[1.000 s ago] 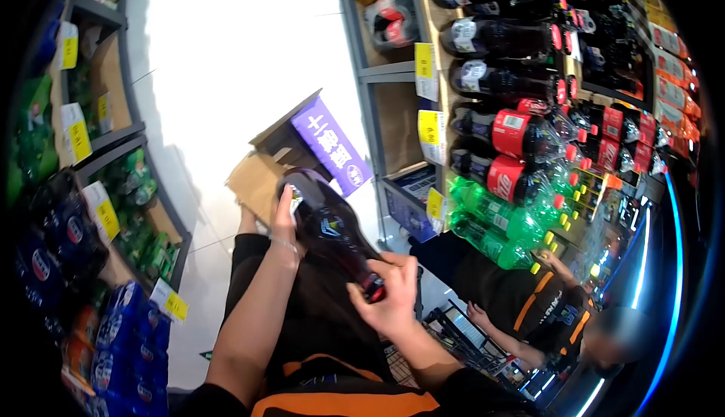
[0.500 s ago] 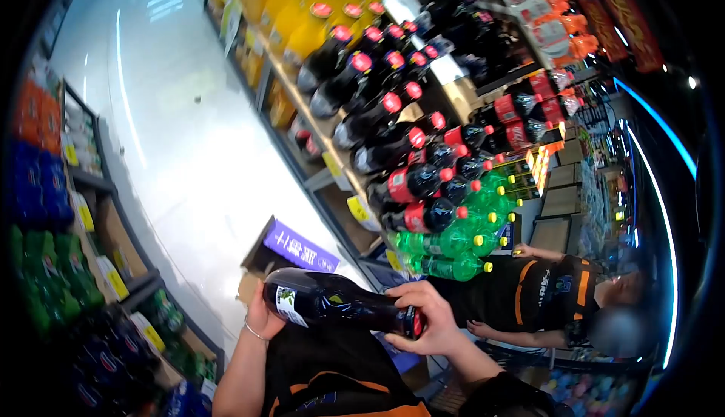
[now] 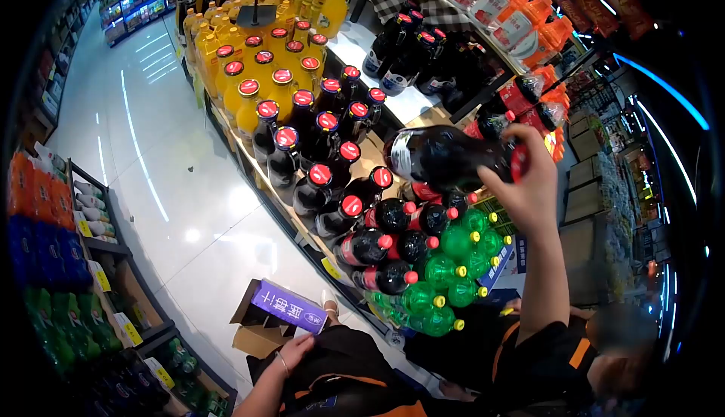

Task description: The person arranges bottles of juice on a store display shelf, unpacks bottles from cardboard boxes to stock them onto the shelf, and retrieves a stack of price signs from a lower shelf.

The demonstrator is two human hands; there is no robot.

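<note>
My right hand (image 3: 529, 187) is raised toward the shelf and grips a large dark cola bottle (image 3: 445, 156) at its red-capped neck. The bottle lies on its side, base pointing left, above rows of dark red-capped cola bottles (image 3: 340, 183). My left hand (image 3: 293, 349) hangs low by my dark apron, holding nothing, fingers loosely apart. It is close to an opened cardboard box with a purple label (image 3: 283, 307) on the floor.
The shelf also carries yellow soda bottles (image 3: 257, 77), green bottles (image 3: 445, 273) and orange bottles (image 3: 506, 9). Another rack (image 3: 75, 266) with blue, orange and green packs lines the left of the white-floored aisle. A person in black-and-orange clothing (image 3: 581, 356) crouches at lower right.
My right hand has lifted the bottle from waist height up to the shelf. My left hand let go of the bottle's base and dropped. The view tilted upward.
</note>
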